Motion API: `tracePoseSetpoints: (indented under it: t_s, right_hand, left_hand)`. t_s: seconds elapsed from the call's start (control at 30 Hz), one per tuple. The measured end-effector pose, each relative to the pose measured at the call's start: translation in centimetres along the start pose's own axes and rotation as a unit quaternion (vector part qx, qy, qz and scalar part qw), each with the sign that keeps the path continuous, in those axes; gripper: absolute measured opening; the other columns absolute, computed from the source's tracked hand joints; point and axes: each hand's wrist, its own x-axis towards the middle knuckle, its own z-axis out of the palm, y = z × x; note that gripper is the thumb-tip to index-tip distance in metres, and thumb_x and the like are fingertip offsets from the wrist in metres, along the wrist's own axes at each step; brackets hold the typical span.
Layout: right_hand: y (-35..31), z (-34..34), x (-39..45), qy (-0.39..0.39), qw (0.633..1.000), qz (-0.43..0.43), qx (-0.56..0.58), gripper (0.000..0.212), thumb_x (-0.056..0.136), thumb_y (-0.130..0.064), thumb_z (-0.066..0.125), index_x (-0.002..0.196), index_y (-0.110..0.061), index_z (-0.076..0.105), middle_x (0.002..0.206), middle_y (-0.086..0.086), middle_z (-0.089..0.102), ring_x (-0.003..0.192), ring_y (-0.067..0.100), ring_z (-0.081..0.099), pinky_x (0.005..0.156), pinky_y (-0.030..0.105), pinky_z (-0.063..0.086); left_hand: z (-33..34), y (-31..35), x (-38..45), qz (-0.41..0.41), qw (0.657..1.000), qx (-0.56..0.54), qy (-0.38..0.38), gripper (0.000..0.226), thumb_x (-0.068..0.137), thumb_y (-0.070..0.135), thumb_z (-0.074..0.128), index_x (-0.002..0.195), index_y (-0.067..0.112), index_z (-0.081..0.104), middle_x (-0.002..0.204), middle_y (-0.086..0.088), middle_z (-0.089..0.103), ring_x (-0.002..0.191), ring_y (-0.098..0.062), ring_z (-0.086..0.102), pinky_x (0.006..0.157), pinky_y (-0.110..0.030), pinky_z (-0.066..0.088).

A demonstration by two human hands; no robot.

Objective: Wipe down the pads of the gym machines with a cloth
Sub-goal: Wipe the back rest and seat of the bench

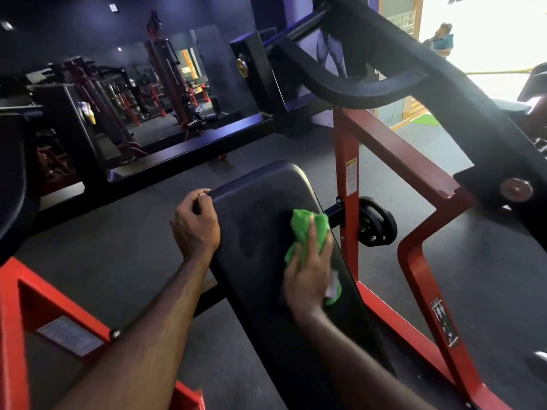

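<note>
The green cloth (pixel 307 232) lies bunched on the black pad (pixel 260 220) of a red-framed machine (pixel 349 149), toward the pad's right edge. The right hand (pixel 309 273) presses it down, palm flat, fingers extended and slightly spread over the cloth. The left hand (pixel 195 226) grips the pad's left edge, fingers curled around it, forearm stretched straight forward.
</note>
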Motion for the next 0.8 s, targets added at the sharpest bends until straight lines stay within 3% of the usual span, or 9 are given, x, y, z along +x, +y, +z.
tracePoseSetpoints:
  t_s: [0.1,0.17,0.3,0.37,0.43,0.47,0.6,0.73,0.8]
  right_hand:
    - [-0.5,1.0,-4.6,-0.129,0.92,-0.368,-0.042,0.063,0.097,-0.012,0.054,0.157,-0.029,0.044,0.168,0.019,0.026,0.156,0.032,0.026,0.122,0.05,0.034]
    - [0.7,0.2,-2.6,-0.152,0.857,-0.486,-0.076,0.066,0.093,-0.016,0.059,0.155,-0.032,0.047,0.166,0.017,0.032,0.155,0.029,0.03,0.122,0.048,0.035]
    - [-2.0,1.3,0.2,-0.021,0.998,-0.056,0.027,0.073,0.098,-0.012,0.058,0.16,-0.043,0.032,0.168,0.012,0.025,0.152,0.033,0.033,0.109,0.056,0.048]
    - [-2.7,1.7,-1.4,-0.049,0.977,-0.209,-0.009,0.072,0.097,-0.009,0.062,0.159,-0.036,0.038,0.168,0.018,0.025,0.155,0.034,0.027,0.115,0.056,0.042]
    - [-0.9,0.8,-1.3,-0.14,0.869,-0.47,-0.062,0.067,0.094,-0.015,0.064,0.156,-0.033,0.045,0.166,0.019,0.03,0.156,0.031,0.026,0.121,0.05,0.035]
    - [-0.4,0.3,0.5,-0.152,0.85,-0.499,-0.081,0.066,0.093,-0.017,0.063,0.155,-0.033,0.046,0.166,0.018,0.031,0.156,0.03,0.027,0.122,0.049,0.034]
    - [-2.9,1.4,3.1,-0.038,0.993,-0.107,-0.01,0.078,0.094,-0.007,0.06,0.159,-0.041,0.033,0.169,0.012,0.023,0.153,0.032,0.028,0.115,0.057,0.042]
    - [-3.5,1.5,3.1,-0.135,0.898,-0.412,-0.076,0.083,0.087,-0.009,0.064,0.16,-0.036,0.034,0.169,0.018,0.021,0.158,0.032,0.016,0.127,0.05,0.023]
    - [-3.3,1.1,7.6,-0.105,0.92,-0.369,-0.084,0.078,0.089,-0.009,0.063,0.159,-0.035,0.039,0.168,0.015,0.026,0.156,0.033,0.024,0.125,0.053,0.028]
  left_hand:
    - [0.0,-0.4,0.2,0.014,1.0,-0.004,0.005,0.035,0.092,0.032,0.044,0.103,0.022,0.076,0.099,0.004,0.075,0.091,-0.017,0.063,0.072,-0.022,0.036]
    - [0.1,-0.3,0.2,0.011,1.0,-0.006,0.003,0.035,0.092,0.032,0.044,0.103,0.022,0.076,0.101,0.002,0.075,0.093,-0.017,0.064,0.073,-0.023,0.037]
    - [0.3,-0.4,0.3,-0.009,1.0,-0.018,-0.002,0.031,0.094,0.031,0.047,0.104,0.023,0.076,0.091,0.012,0.07,0.09,-0.012,0.063,0.073,-0.024,0.04]
    - [0.3,-0.6,0.3,-0.006,1.0,-0.02,0.004,0.031,0.093,0.031,0.048,0.105,0.023,0.076,0.095,0.008,0.073,0.091,-0.015,0.064,0.075,-0.025,0.042]
    - [0.2,-0.7,0.2,-0.001,1.0,-0.017,0.003,0.033,0.092,0.032,0.047,0.105,0.023,0.076,0.1,0.005,0.076,0.093,-0.015,0.064,0.076,-0.024,0.042]
    - [0.2,-0.6,0.3,-0.002,1.0,-0.02,0.001,0.034,0.092,0.033,0.047,0.105,0.023,0.076,0.101,0.005,0.076,0.093,-0.014,0.064,0.076,-0.024,0.042]
    - [0.3,-0.4,0.0,-0.017,0.999,-0.027,-0.011,0.037,0.091,0.036,0.045,0.105,0.025,0.076,0.1,0.011,0.074,0.095,-0.013,0.065,0.079,-0.027,0.047]
    - [0.1,-0.9,0.2,-0.012,0.999,-0.034,-0.008,0.04,0.09,0.038,0.041,0.104,0.026,0.077,0.101,0.005,0.077,0.098,-0.021,0.068,0.084,-0.037,0.053]
    - [0.0,-0.8,0.3,-0.014,0.999,-0.041,-0.008,0.041,0.09,0.038,0.04,0.104,0.026,0.077,0.097,0.007,0.075,0.096,-0.02,0.067,0.081,-0.037,0.053]
